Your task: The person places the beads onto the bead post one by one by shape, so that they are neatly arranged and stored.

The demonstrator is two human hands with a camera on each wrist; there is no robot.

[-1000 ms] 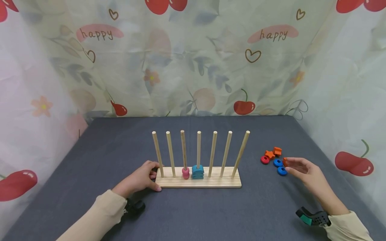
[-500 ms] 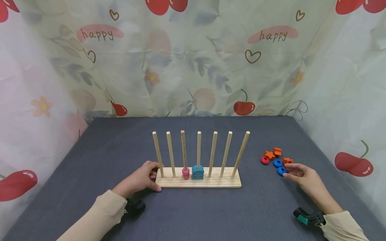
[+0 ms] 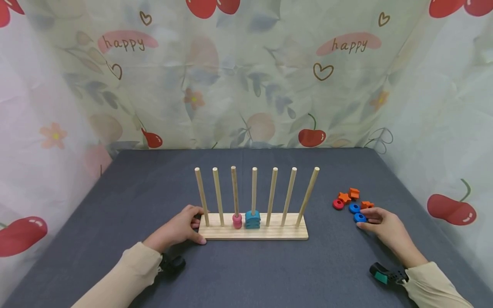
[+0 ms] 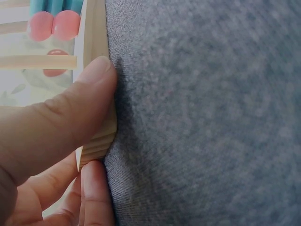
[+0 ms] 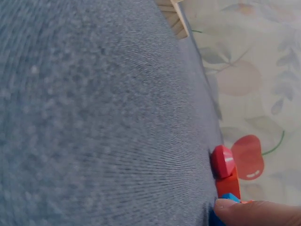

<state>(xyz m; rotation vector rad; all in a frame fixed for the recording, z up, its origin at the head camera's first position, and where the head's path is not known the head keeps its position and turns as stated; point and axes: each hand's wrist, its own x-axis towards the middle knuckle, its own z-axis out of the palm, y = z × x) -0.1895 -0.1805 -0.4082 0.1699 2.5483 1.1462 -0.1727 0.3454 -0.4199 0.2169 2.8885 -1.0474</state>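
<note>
A wooden peg stand (image 3: 285, 232) with a row of upright pegs sits mid-table. My left hand (image 3: 178, 226) grips its left end, thumb (image 4: 96, 70) on the front edge and fingers behind the end face. Pink beads (image 3: 237, 221) are on one peg, and teal pieces (image 3: 252, 220) fill the base of the peg to their right. Off to the right, my right hand (image 3: 390, 231) pinches a blue ring (image 3: 360, 217) between thumb and fingers, low at the table. In the right wrist view the thumb (image 5: 249, 213) lies against blue, with most of the ring hidden.
Beyond the right hand lie another blue ring (image 3: 354, 208), a red ring (image 3: 338, 205), an orange star (image 3: 344, 198) and further orange pieces (image 3: 354, 193). A dark cloth covers the table (image 3: 154, 179). Printed curtains (image 3: 231, 85) hang behind and at both sides.
My right hand has left an orange piece beside the blue rings and come nearer and slightly left, closing on the nearer blue ring. The left hand and stand have stayed put.
</note>
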